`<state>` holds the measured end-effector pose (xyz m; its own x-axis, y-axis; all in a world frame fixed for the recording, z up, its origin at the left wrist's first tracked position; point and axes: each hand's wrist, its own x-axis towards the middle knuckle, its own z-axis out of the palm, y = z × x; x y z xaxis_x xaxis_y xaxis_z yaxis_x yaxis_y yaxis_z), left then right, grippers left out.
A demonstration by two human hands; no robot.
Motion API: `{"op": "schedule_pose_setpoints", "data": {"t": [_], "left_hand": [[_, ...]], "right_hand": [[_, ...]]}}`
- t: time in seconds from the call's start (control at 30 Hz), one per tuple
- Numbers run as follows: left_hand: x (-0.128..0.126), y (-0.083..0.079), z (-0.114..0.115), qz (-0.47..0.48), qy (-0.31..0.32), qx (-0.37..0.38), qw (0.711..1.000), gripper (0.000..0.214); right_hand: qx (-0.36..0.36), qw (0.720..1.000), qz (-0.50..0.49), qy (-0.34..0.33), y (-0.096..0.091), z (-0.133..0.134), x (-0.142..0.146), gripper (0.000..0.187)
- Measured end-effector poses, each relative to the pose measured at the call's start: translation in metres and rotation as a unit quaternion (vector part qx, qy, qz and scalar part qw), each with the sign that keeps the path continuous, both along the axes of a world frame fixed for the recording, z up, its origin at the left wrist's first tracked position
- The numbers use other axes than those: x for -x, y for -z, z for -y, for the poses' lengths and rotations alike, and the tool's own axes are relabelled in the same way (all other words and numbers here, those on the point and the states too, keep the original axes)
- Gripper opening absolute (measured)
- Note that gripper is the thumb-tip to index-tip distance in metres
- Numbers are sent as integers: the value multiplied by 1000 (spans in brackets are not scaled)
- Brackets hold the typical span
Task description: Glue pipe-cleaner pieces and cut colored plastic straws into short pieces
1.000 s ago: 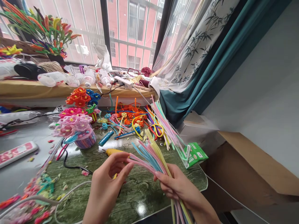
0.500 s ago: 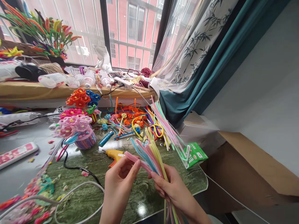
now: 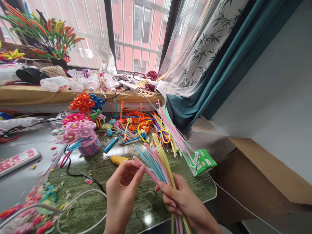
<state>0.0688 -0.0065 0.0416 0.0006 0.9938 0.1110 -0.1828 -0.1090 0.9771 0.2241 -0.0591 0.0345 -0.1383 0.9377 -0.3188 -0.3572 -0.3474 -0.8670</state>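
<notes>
My right hand (image 3: 186, 203) grips a bundle of pastel pipe cleaners (image 3: 156, 161) in pink, blue and yellow, which fans upward and left over the green marble table (image 3: 102, 172). My left hand (image 3: 122, 188) pinches the tip of one pink pipe cleaner at the left side of the bundle, thumb and fingers closed on it. A yellow glue gun (image 3: 118, 159) lies just beyond my left hand.
A pink pipe-cleaner flower basket (image 3: 78, 135) stands at the left, orange and blue flowers (image 3: 84, 101) behind it. Loose pipe cleaners (image 3: 136, 125) cover the far table, a green box (image 3: 203, 161) lies at the right edge. Cables (image 3: 78, 175) run across. A cluttered windowsill (image 3: 73, 89) holds a power strip.
My left hand moved right toward the bundle and took hold of a pink pipe cleaner's tip. The bundle in my right hand tilted more upright.
</notes>
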Motion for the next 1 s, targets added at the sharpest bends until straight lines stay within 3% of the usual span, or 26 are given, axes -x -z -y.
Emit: {"op": "schedule_pose_setpoints", "data": {"t": [0.13, 0.43, 0.87, 1.0], "left_hand": [[2, 4, -3, -23, -6, -22, 999, 13], [3, 7, -8, -21, -31, 10, 999, 15], [14, 17, -13, -121, -78, 56, 988, 33], [17, 19, -12, -167, -77, 30, 982, 35]], "right_hand": [[0, 1000, 13, 10, -1, -1, 2, 46], [2, 999, 49, 21, 0, -5, 3, 48], [15, 998, 58, 15, 4, -5, 3, 50], [23, 998, 59, 25, 6, -5, 4, 51]]}}
